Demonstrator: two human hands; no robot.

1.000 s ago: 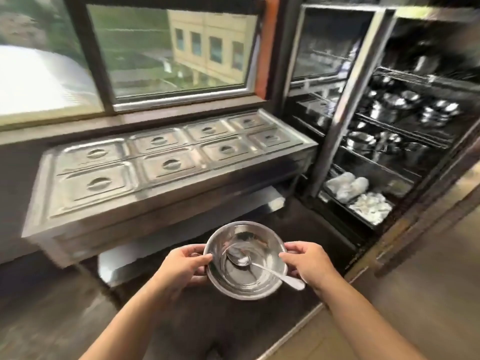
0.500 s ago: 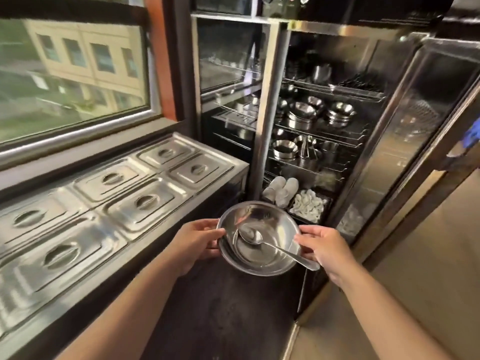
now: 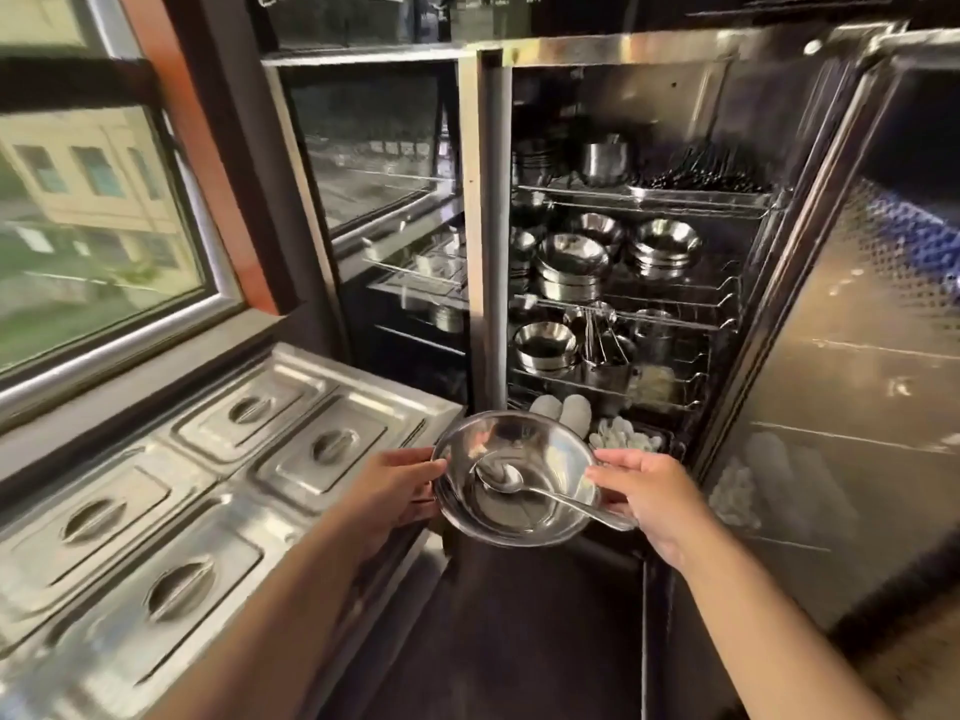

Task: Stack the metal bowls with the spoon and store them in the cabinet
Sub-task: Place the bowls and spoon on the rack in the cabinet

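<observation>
- The left hand (image 3: 395, 480) and right hand (image 3: 649, 491) hold the metal bowls (image 3: 514, 478) between them in front of the cabinet (image 3: 613, 49), fingers clamped on opposite rims.
- The spoon (image 3: 540, 493) lies inside, its handle over the right rim by the right hand.
- At left, the steel table (image 3: 436, 407) carries lidded pans.
- Beyond, with the door (image 3: 852, 387) open, wire shelves (image 3: 644, 200) carry stacked bowls (image 3: 665, 249).
</observation>
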